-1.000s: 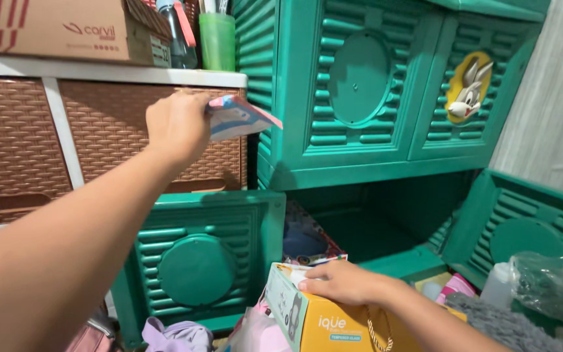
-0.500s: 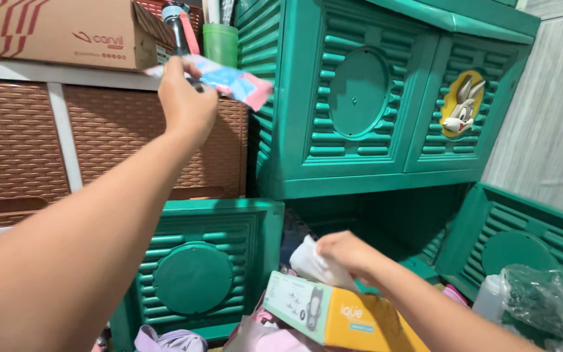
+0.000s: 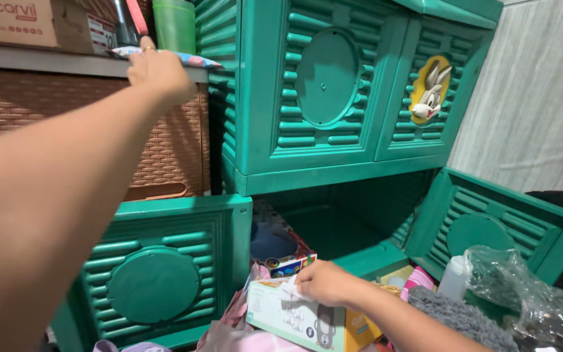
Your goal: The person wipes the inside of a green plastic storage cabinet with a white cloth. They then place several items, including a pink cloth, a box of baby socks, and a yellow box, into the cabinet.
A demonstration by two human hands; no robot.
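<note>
1. The left hand (image 3: pixel 158 68) is stretched up and away from the body, its fingers pinched on a thin, flat pink-and-blue packet (image 3: pixel 190 58). The packet lies level on the white top of the brown wicker-pattern drawer unit (image 3: pixel 171 140) — held flat by one edge, it rests on the ledge rather than dangling.

2. Just beyond that hand, on the same top, stand a green plastic cup (image 3: pixel 174 25) and a cardboard box (image 3: pixel 30 23). The packet sits in the narrow free strip in front of them, close to the ledge's front edge.

3. The right hand (image 3: pixel 324 281) is low and near the body, well apart from the left. Its fingers are closed on something white and crumpled, paper or a thin bag by the look of it, at the open top of a yellow-and-pale-green carton (image 3: pixel 294 319). Whether the white piece is going in or coming out cannot be told.

4. The carton lies tilted on a heap of pink and lilac fabric below the right hand, so the hand also seems to steady it.

5. Behind the right hand gapes the open lower bay of a green plastic louvred cabinet (image 3: pixel 333 98), its doors swung out to either side — a colourful toy box (image 3: pixel 281 244) stands inside.

6. To the right of the right hand lie a small white bottle (image 3: pixel 454 277), a crinkled clear plastic bag (image 3: pixel 529 293) and a grey fuzzy cloth (image 3: pixel 457 319).
</note>
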